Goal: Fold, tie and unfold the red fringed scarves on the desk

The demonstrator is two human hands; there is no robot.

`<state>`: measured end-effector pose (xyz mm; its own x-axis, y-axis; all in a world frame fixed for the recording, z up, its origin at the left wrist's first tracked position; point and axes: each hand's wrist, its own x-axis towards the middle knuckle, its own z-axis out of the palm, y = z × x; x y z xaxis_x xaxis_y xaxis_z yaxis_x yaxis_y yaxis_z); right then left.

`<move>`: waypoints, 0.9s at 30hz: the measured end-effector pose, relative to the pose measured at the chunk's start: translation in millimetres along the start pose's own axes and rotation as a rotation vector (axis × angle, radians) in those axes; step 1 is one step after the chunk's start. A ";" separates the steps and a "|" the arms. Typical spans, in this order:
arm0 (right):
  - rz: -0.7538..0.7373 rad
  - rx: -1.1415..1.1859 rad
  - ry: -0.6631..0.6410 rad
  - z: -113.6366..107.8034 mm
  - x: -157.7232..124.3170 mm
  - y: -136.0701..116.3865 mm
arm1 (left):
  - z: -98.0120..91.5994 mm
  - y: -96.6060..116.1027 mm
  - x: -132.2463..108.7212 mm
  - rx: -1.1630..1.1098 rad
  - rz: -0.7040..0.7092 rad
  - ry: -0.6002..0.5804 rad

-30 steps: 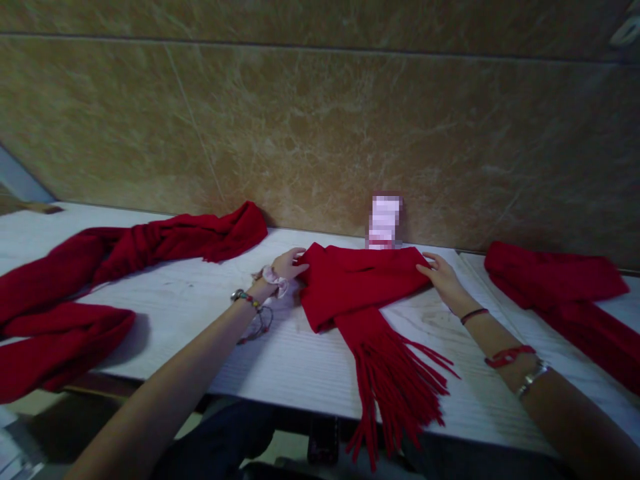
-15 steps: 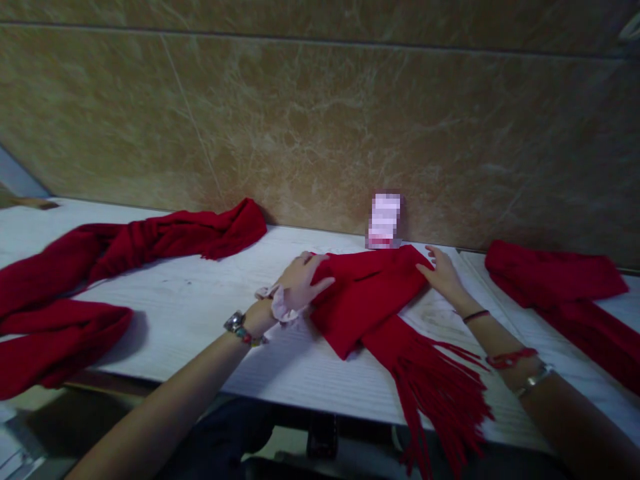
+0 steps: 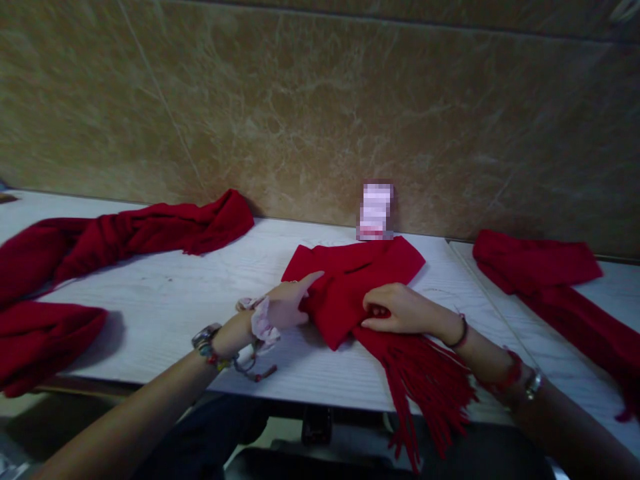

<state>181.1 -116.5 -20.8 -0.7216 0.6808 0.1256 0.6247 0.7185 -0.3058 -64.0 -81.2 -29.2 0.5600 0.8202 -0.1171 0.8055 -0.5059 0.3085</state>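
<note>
A folded red scarf (image 3: 357, 277) lies in the middle of the white table (image 3: 165, 313), its fringe (image 3: 425, 393) hanging over the front edge. My left hand (image 3: 287, 308) rests at the scarf's left edge, forefinger stretched out onto the cloth. My right hand (image 3: 397, 310) lies on the scarf's lower part, near where the fringed end begins, its fingers curled and pinching the red fabric.
A long loose red scarf (image 3: 95, 250) sprawls over the table's left side. Another red scarf (image 3: 550, 280) lies on the right, on a second tabletop. A small pink-and-white item (image 3: 375, 211) stands against the marble wall (image 3: 320, 113) behind the folded scarf.
My right hand moved from the scarf's far right corner down to its lower part and closed on the cloth. My left hand slid toward me along the left edge. The fringe shifted right.
</note>
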 end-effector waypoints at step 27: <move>-0.109 -0.038 -0.113 3.6 -4.3 -34.4 | -14.3 -23.0 7.3 0.195 -0.149 0.319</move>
<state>161.7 -144.7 -14.2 -0.8135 0.5795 0.0488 0.5498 0.7937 -0.2601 -81.2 -59.8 -23.6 0.3708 0.9146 0.1614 0.9122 -0.3913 0.1217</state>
